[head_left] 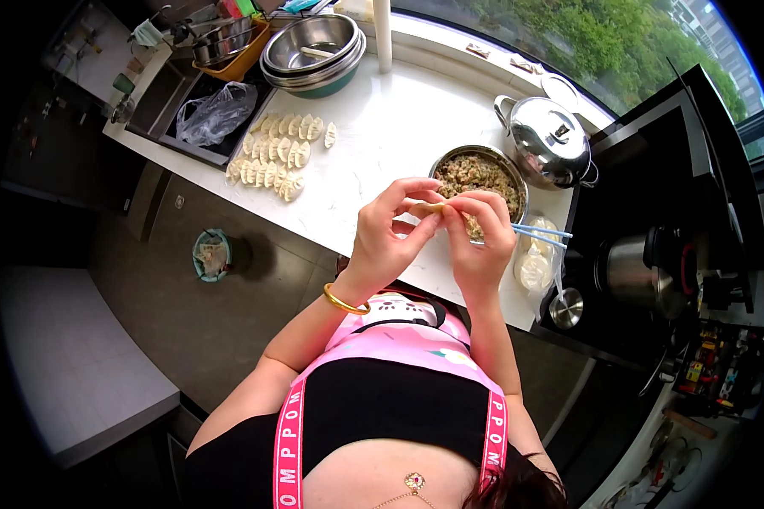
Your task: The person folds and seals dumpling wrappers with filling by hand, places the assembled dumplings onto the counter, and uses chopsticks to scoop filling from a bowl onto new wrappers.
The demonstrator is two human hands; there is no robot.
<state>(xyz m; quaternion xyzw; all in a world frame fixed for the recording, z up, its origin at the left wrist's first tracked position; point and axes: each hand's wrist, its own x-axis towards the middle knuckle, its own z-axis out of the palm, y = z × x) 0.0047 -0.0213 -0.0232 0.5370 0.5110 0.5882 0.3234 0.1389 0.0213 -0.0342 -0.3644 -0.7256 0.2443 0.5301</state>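
Note:
Both of my hands are raised over the counter's front edge, pinching a small pale dumpling (435,207) between their fingertips. My left hand (390,229) has a gold bangle at its wrist and grips the dumpling's left side. On the other side, my right hand (480,242) pinches it too. Just behind the hands stands a metal bowl of minced filling (475,172), partly hidden by my fingers. Light blue chopsticks (545,232) stick out to the right of the bowl. Rows of folded dumplings (273,151) lie on the counter at the left.
A lidded steel pot (552,140) stands behind the bowl, and a plastic bag with pale contents (536,261) lies to its front right. Stacked bowls (312,53) and a sink (163,100) are at the back left. A black stove (607,199) is at the right.

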